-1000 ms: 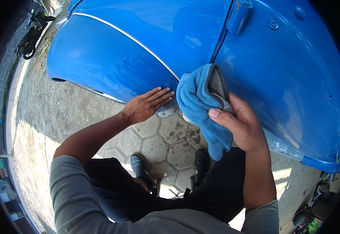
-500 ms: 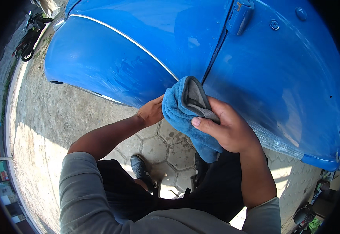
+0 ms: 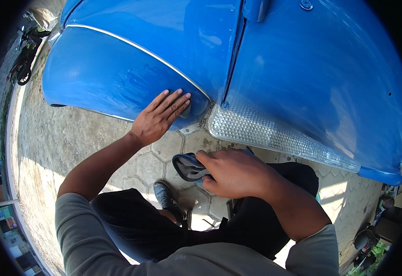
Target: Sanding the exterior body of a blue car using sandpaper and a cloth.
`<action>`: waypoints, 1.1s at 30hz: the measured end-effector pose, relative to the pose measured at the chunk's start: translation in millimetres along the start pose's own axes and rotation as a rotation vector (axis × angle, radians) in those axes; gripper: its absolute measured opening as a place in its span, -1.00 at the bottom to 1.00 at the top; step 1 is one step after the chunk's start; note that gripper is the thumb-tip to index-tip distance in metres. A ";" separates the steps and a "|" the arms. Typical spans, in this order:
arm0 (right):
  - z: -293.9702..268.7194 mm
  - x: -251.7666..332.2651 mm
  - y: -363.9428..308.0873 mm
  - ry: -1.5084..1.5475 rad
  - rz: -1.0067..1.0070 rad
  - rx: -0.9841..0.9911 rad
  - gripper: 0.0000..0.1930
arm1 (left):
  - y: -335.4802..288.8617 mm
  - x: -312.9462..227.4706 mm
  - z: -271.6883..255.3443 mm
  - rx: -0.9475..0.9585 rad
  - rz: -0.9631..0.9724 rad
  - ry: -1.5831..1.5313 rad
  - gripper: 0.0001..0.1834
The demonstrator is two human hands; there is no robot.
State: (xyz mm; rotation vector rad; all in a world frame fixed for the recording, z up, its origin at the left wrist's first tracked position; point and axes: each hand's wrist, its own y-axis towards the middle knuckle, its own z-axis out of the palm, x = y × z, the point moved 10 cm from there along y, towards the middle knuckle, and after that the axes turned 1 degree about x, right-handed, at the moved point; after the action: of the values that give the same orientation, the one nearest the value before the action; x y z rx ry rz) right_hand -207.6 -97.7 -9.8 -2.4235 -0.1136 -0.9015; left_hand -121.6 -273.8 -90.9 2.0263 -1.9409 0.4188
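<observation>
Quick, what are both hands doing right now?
Left hand: open, laid out flat over the blue fender.
Right hand: closed, holding the blue-and-grey cloth.

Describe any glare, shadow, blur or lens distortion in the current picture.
Head view: pale reflections streak the blue panel at right; sunlight bleaches the ground at lower left, while the paving stones near the vehicle lie shaded. Head view: fisheye distortion curves straight edges, corners go black; neither left hand nor right hand shows heavy blur.
</observation>
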 end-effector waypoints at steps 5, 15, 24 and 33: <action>-14.9 -28.1 26.3 -0.109 0.120 -0.047 -0.46 | 47.4 -93.2 98.9 0.146 0.159 0.251 -0.19; -97.1 -73.4 37.8 0.083 0.112 -0.668 -0.54 | -18.5 -45.7 52.9 0.064 0.081 0.069 -0.22; -132.3 -32.0 17.3 -0.120 0.083 -0.893 -0.61 | -6.7 -39.4 45.4 0.031 0.031 0.009 -0.17; -145.2 -46.0 11.5 -0.128 0.066 -0.931 -0.55 | 20.8 -81.6 78.2 0.060 0.081 0.033 -0.24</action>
State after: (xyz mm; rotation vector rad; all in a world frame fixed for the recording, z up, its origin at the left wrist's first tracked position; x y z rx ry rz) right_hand -324.4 -178.1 46.9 -3.3043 0.4341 -0.8841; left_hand -145.8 -232.5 -195.4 1.9694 -2.0184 0.5321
